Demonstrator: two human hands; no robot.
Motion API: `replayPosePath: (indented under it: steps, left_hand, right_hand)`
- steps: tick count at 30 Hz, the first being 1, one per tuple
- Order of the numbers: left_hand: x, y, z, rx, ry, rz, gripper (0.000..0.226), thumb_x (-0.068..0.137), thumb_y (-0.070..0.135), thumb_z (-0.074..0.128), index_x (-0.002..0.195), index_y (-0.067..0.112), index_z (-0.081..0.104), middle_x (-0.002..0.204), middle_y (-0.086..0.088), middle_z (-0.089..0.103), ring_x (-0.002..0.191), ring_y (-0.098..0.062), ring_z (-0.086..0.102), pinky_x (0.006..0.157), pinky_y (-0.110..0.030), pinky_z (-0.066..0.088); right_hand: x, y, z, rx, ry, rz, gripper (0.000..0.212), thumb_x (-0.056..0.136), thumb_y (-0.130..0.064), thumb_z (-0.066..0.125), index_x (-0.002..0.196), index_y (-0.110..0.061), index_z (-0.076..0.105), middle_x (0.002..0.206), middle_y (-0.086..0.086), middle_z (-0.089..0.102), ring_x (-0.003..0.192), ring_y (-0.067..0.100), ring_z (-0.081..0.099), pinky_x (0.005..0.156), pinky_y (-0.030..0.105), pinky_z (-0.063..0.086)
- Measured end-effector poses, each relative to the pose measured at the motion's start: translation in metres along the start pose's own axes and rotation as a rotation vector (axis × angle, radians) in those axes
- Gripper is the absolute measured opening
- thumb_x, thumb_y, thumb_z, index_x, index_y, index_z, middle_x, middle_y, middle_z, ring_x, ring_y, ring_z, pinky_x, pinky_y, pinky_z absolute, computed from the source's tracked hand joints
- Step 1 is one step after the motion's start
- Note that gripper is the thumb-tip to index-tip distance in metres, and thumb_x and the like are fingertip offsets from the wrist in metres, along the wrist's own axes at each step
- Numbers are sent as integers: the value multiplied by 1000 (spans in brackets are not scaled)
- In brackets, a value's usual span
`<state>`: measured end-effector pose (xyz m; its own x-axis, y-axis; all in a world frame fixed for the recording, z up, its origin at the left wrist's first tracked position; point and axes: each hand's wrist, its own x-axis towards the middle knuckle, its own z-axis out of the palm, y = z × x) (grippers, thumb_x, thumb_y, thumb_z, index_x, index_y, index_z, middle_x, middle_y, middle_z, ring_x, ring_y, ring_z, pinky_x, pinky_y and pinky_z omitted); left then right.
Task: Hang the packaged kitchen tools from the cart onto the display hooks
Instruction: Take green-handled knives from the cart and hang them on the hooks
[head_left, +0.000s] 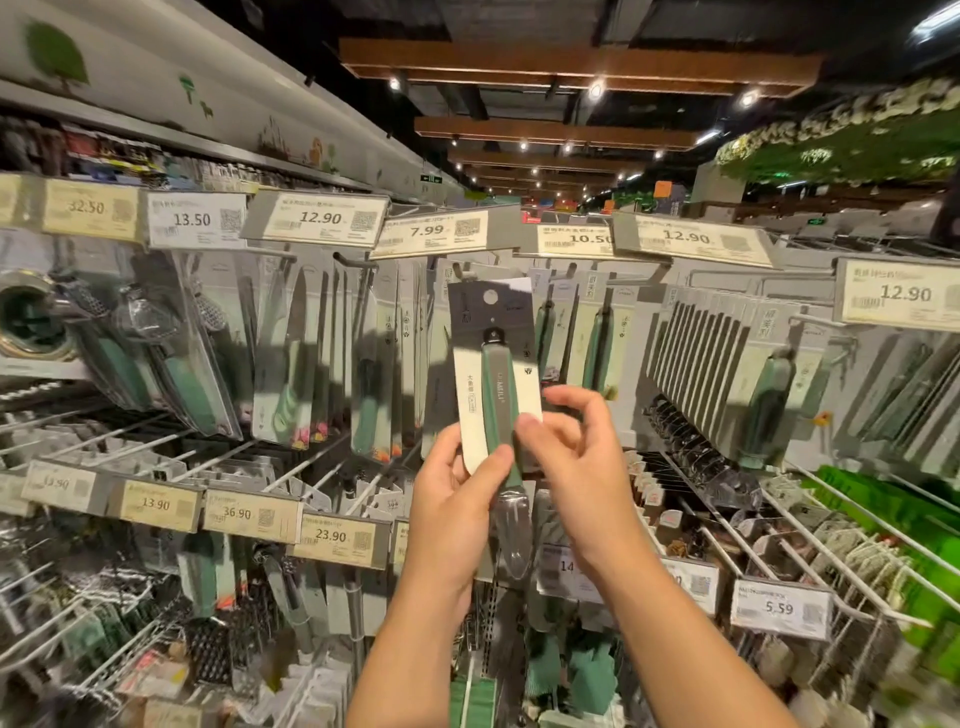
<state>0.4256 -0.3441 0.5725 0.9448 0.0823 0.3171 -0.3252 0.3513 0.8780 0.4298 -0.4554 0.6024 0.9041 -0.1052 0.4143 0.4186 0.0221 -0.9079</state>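
Note:
I hold one packaged kitchen tool (496, 364) upright in front of the display: a green-handled utensil on a grey and white card with a round hang hole at its top. My left hand (457, 499) grips the card's lower left edge and the handle. My right hand (576, 441) pinches the card's right edge. The card's top sits just below a display hook (470, 270) under the 7.99 price tag (431, 231). The cart is out of view.
Rows of hooks hold similar green-handled tools left and right, under price tags (319, 218). Long white wire hooks (810, 551) jut toward me at lower right and lower left. More packaged goods hang on the lower rows.

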Motion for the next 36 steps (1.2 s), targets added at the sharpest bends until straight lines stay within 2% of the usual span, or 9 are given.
replayPosePath:
  steps: [6, 12, 16, 18, 21, 27, 29, 33, 36]
  left_hand:
    - [-5, -3, -4, 128, -97, 7, 31, 97, 3, 70, 120, 24, 73, 108, 7, 81, 95, -6, 76, 73, -19, 57]
    - [1, 12, -15, 313, -133, -43, 31, 100, 4, 59, 113, 31, 70, 86, 5, 74, 76, -13, 69, 58, -24, 49]
    - [14, 19, -31, 655, -47, 44, 17, 103, 26, 59, 115, 35, 67, 96, 2, 73, 71, -21, 68, 63, -25, 50]
    - [19, 22, -36, 878, -62, 101, 17, 102, 32, 59, 118, 33, 65, 94, 9, 68, 68, -10, 63, 66, -27, 47]
    - [26, 24, -41, 1157, -96, 181, 23, 101, 39, 61, 123, 32, 64, 91, 16, 63, 80, -2, 59, 71, -29, 47]
    - [29, 22, -47, 1263, -129, 191, 25, 99, 47, 59, 121, 35, 64, 93, 20, 59, 89, -4, 60, 82, -36, 57]
    - [31, 20, -48, 1273, -134, 198, 26, 99, 48, 59, 120, 35, 64, 93, 20, 58, 89, -5, 60, 82, -36, 56]
    - [37, 18, -48, 1306, -137, 192, 27, 98, 52, 58, 121, 38, 63, 95, 22, 57, 91, -5, 61, 78, -33, 54]
    - [41, 19, -47, 1320, -130, 210, 26, 99, 51, 57, 122, 39, 62, 99, 21, 58, 91, -4, 60, 69, -28, 44]
  right_hand:
    - [-18, 10, -4, -53, 32, -114, 44, 93, -4, 70, 124, -31, 54, 111, -1, 77, 101, 16, 75, 87, 40, 60]
    - [-28, 7, -17, -86, 146, -197, 50, 95, -4, 68, 124, -41, 53, 118, -5, 72, 106, 12, 72, 84, 32, 61]
    - [-28, -2, -25, -30, 218, -235, 48, 95, -5, 68, 123, -40, 52, 119, -3, 71, 107, 12, 71, 80, 29, 61]
    - [-24, -9, -26, -25, 211, -245, 49, 95, -5, 68, 128, -38, 51, 122, -4, 68, 107, 11, 71, 78, 26, 60]
    - [-16, -12, -27, -93, 236, -263, 47, 95, -11, 70, 132, -36, 55, 132, -11, 64, 119, 7, 65, 93, 40, 60]
    - [4, -7, -21, -170, 268, -163, 35, 96, -21, 70, 129, -33, 64, 132, -15, 64, 124, 1, 58, 107, 35, 50]
    - [17, -3, -20, -224, 280, -127, 38, 96, -27, 70, 133, -27, 62, 131, -12, 64, 116, 3, 60, 100, 30, 50]
    - [59, 10, -21, -265, 268, 46, 30, 95, -16, 68, 125, -12, 65, 92, 4, 69, 60, 12, 57, 50, 20, 44]
    - [89, 19, -22, -198, 241, 92, 48, 95, 3, 62, 136, -22, 63, 131, 0, 67, 67, 4, 60, 56, 18, 48]
